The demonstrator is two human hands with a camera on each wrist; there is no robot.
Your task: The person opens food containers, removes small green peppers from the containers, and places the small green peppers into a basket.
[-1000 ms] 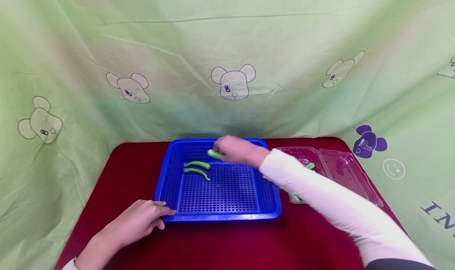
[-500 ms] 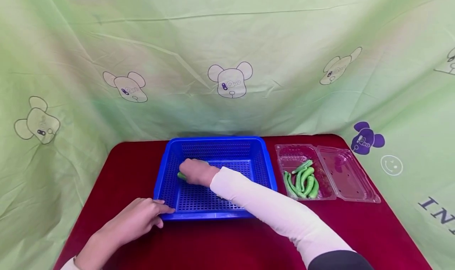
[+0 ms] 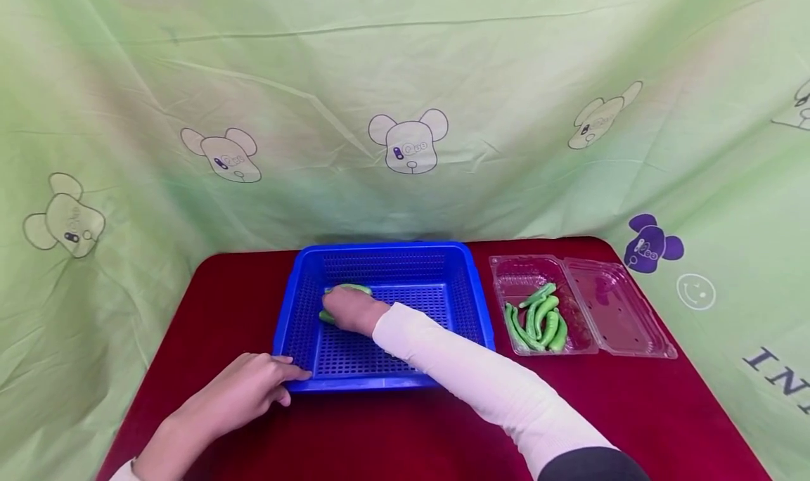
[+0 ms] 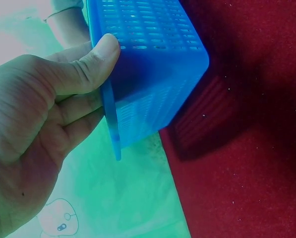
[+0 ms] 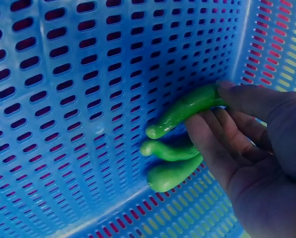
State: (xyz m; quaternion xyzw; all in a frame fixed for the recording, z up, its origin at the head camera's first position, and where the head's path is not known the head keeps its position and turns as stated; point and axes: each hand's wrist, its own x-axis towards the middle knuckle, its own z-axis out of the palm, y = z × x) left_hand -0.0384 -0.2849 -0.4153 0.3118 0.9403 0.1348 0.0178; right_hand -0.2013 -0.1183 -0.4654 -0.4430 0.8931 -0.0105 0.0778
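Observation:
In the head view, my left hand (image 3: 247, 389) grips the near left corner of a blue perforated plastic basket (image 3: 386, 385). The left wrist view shows the thumb against the basket's outer wall (image 4: 152, 74), with fingers at the rim. My right hand (image 3: 351, 309) is down inside the basket, toward its left side. Between thumb and fingers it pinches one end of a green chili pepper (image 5: 185, 111), which lies low at the basket floor. Two more green peppers lie beside it, a thin one (image 5: 170, 150) and a thicker one (image 5: 167, 177), partly hidden behind the fingers.
Right of the basket lies a clear plastic clamshell box (image 3: 579, 319) with its lid (image 3: 616, 312) folded out to the right. Several green peppers (image 3: 538, 319) lie in it. A red cloth (image 3: 405, 432) covers the table, and a green printed curtain (image 3: 304, 115) surrounds it.
My right hand has carried the pepper left and down from the basket's back edge to beside the other peppers. The forearm has uncovered the clear box. My left hand stays at the corner.

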